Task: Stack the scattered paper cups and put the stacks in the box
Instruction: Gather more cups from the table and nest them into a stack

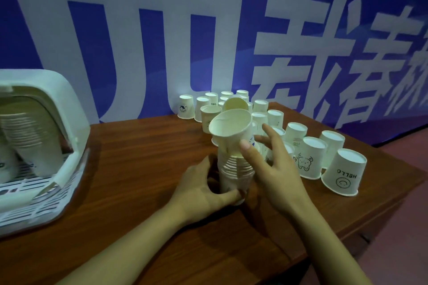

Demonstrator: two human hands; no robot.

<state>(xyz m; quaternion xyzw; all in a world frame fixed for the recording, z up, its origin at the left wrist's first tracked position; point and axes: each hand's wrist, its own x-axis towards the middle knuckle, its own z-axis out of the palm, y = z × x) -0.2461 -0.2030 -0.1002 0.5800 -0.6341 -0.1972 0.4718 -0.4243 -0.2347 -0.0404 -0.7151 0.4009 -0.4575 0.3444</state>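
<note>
A stack of white paper cups (234,172) stands upright on the brown table (139,169). My left hand (199,194) grips the stack's base. A tilted top cup (231,126) sits loosely in the stack's mouth, and my right hand (271,166) holds it with the thumb on its near side and the fingers behind. Several loose cups stand upside down behind and to the right, among them a bear-print cup (309,161) and a "HELLO" smiley cup (344,176). At the left the white slatted box (69,183) holds cup stacks (34,136), with its lid (46,81) raised.
A blue banner with large white characters (162,41) hangs right behind the table. The table's right edge (393,201) runs close to the "HELLO" cup, with red floor beyond. Bare wood lies between the box and my hands.
</note>
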